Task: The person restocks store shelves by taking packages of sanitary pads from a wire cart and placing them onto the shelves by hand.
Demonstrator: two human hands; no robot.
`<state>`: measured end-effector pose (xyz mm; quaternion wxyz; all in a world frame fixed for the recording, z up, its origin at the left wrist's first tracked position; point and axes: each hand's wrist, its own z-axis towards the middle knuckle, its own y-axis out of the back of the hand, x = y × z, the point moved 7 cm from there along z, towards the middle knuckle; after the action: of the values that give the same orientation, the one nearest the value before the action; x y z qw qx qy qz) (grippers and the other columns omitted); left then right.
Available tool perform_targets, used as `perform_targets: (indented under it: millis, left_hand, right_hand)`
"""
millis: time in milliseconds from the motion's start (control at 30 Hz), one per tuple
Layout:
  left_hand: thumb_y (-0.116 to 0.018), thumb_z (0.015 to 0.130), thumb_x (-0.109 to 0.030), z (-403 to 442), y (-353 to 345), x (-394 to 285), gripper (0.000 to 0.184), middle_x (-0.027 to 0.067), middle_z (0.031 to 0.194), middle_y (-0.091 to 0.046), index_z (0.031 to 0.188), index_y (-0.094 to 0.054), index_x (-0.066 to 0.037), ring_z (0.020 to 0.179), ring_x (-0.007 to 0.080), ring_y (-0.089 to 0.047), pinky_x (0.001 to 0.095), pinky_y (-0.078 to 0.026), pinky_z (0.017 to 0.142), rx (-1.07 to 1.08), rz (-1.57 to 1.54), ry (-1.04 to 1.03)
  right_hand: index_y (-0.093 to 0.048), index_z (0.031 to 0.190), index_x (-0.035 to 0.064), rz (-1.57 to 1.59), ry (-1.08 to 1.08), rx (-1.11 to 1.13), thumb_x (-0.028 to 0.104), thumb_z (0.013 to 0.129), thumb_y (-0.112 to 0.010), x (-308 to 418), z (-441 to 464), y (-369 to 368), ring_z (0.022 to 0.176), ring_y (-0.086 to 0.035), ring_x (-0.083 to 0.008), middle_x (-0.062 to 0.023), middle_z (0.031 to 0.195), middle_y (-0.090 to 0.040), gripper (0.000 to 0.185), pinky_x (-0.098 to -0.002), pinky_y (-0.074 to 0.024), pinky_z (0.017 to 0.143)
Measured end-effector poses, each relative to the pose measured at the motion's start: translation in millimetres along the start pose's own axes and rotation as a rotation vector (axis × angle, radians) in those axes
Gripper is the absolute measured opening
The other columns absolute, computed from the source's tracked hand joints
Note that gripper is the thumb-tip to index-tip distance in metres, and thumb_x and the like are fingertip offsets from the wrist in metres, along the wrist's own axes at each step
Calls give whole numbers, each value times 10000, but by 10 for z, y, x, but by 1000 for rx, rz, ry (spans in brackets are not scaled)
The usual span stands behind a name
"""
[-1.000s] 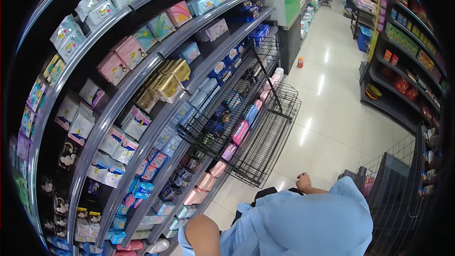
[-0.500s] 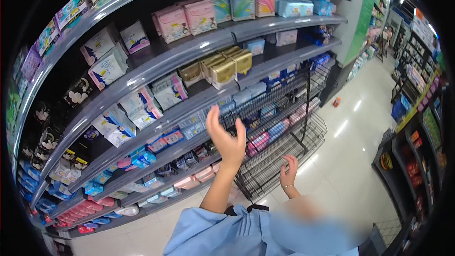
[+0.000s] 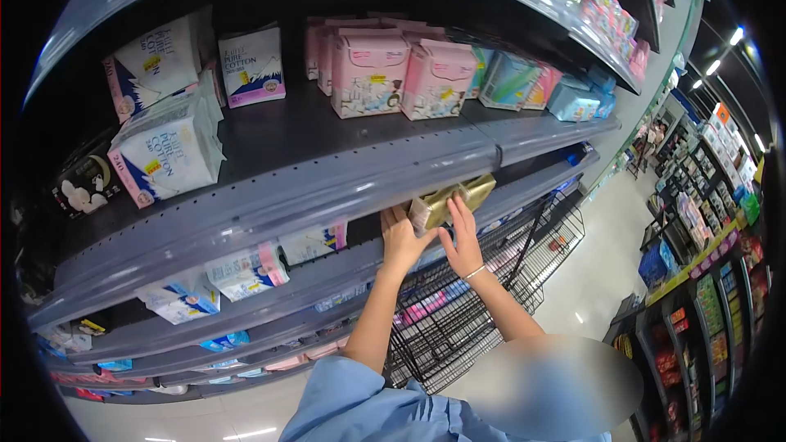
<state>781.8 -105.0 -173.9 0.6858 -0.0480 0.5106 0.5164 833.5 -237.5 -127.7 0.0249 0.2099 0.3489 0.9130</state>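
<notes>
Gold packs [image 3: 471, 191] sit together on the shelf below the pink packs, with both hands at them. My left hand [image 3: 399, 239] is at their left end, fingers pointing up beneath the upper shelf's lip and thumb stretched towards the right hand; its fingertips are partly in shade. Across the front of the gold packs lie the extended fingers of my right hand [image 3: 462, 239], its thumb apart and close to the left thumb. Neither hand is wrapped around a pack. White cotton packs [image 3: 315, 241] are to the left on the same shelf.
The curved shelf edge [image 3: 286, 200] runs just above the hands. Pink packs [image 3: 368, 74] and white packs [image 3: 168, 147] stand on the shelf above. A black wire rack [image 3: 458, 336] is below, beside the tiled aisle [image 3: 573, 278]. More shelving [image 3: 704, 327] lines the right.
Both hands have come up to the gold packs; the left was raised in the air and the right was lower, over the wire rack. The view has moved closer to the shelves.
</notes>
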Motion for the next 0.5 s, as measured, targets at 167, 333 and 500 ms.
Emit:
perform_targets:
  millis: [167, 333, 500]
  left_hand:
    - [-665, 808, -375, -2, -52, -26, 772, 330, 1344, -366, 1333, -341, 88, 1243, 483, -351, 487, -323, 1030, 1, -14, -49]
    - [-646, 832, -384, 26, 22, -18, 680, 289, 1288, -446, 1306, -393, 34, 1199, 448, -405, 493, -328, 997, 126, -205, -12]
    - [-690, 801, -416, 19, 14, -15, 738, 267, 1298, -453, 1306, -394, 34, 1198, 448, -407, 496, -297, 1018, 137, -293, 92]
  right_hand:
    - [-443, 1316, 14, -112, 38, -73, 153, 861, -590, 1, 155, -70, 1247, -365, -398, -194, 1366, -392, 498, -448, -308, 1049]
    - [-483, 1211, -12, -134, 3, -122, 114, 832, -613, 42, 192, -148, 1164, -391, -400, -207, 1264, -419, 421, -444, -336, 1000]
    - [-475, 1284, 37, -57, -54, -222, 184, 847, -635, -111, 43, -139, 1200, -388, -372, -165, 1345, -367, 488, -459, -349, 1013]
